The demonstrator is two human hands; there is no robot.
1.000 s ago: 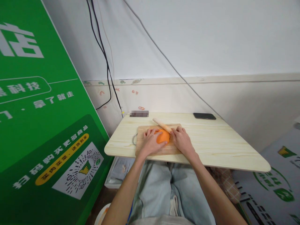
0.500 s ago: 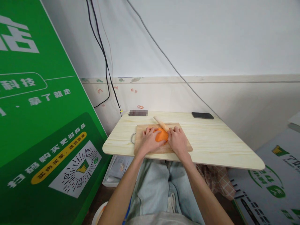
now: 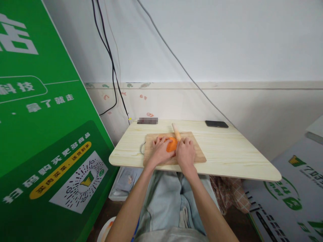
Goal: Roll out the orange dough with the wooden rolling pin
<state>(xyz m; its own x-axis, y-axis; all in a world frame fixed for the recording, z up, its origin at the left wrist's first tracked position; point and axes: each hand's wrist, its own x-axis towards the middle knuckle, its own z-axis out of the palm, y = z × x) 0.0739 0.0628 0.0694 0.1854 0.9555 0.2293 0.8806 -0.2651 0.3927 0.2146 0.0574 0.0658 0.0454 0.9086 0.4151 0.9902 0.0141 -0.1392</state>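
A smooth, rounded orange piece of dough (image 3: 171, 145) lies on the wooden cutting board (image 3: 199, 156), partly covered by my fingers. My left hand (image 3: 161, 149) curls over its left side, thumb at the near edge and fingertips at the far edge. Wrapped round the near part of a light wooden rolling pin (image 3: 176, 131) is my right hand (image 3: 186, 150), closed, at the dough's right edge. The pin's far end sticks out beyond the board's far edge. Its near end is hidden under the hand.
The board lies on a pale wood-grain table (image 3: 234, 153), its metal handle (image 3: 142, 148) at the left. A black phone (image 3: 216, 124) rests at the back right, and a blurred-out dark object (image 3: 147, 121) at the back left. A green panel (image 3: 63, 134) stands left.
My right hand has shifted left and the rolling pin has turned, so it points more straight away from me. My left hand keeps its hold on the dough.
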